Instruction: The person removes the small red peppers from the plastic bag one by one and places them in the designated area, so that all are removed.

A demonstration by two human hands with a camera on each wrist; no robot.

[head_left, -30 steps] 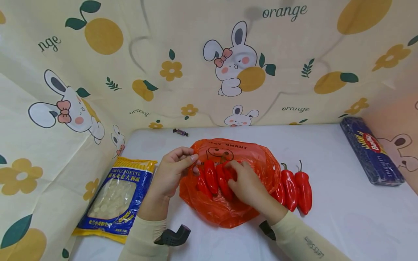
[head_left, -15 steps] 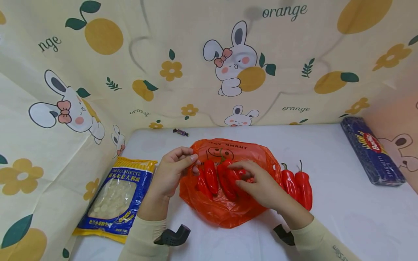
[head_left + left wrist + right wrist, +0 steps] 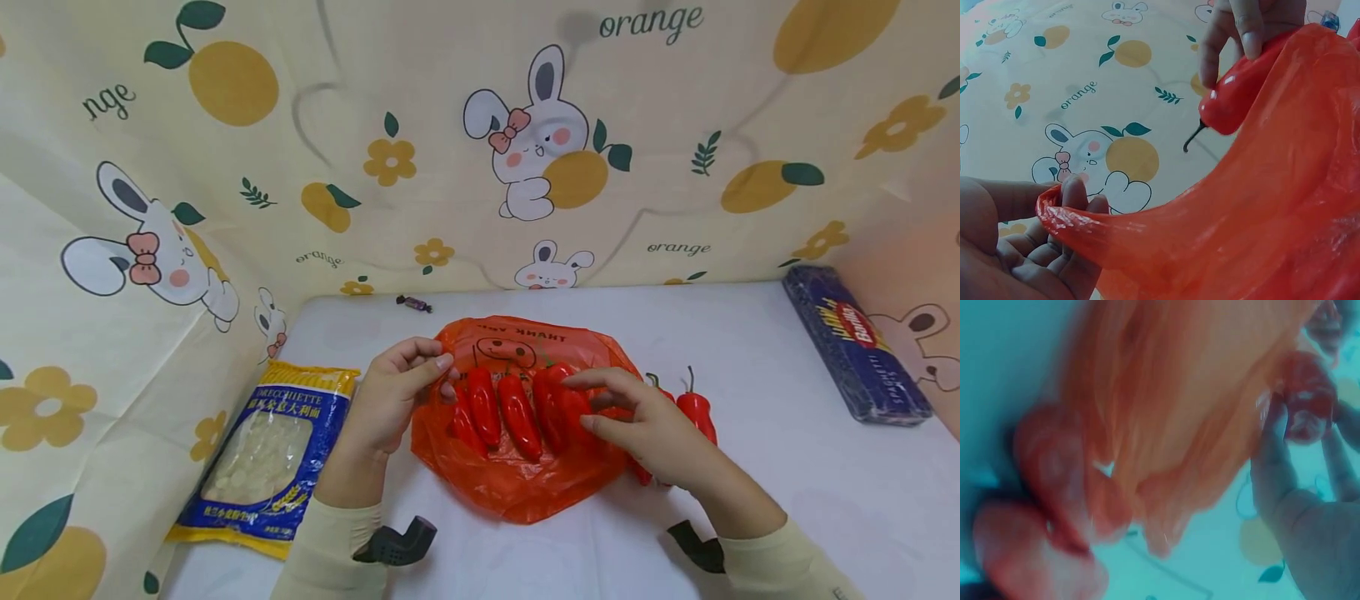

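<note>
In the head view an orange-red plastic bag [image 3: 517,504] lies on the table, with several glossy red peppers [image 3: 519,417] side by side in its mouth. My left hand [image 3: 393,396] pinches the bag's left edge between thumb and fingers, also plain in the left wrist view. With its thumb and fingers my right hand [image 3: 652,421] grips a red pepper [image 3: 1225,106] over the bag's right side; its dark stem shows in the left wrist view. Other peppers [image 3: 697,412] lie outside the bag to the right, partly hidden by the right hand.
A blue and yellow orecchiette pack [image 3: 262,458] lies left of the left forearm. At the far right is a dark blue spaghetti box [image 3: 855,346]. A small wrapped candy [image 3: 414,304] sits near the back edge, before a printed cloth backdrop [image 3: 450,167].
My right hand has moved right, from the middle of the bag toward its right rim. A pepper near it before now lies free in the bag. The left hand stays put.
</note>
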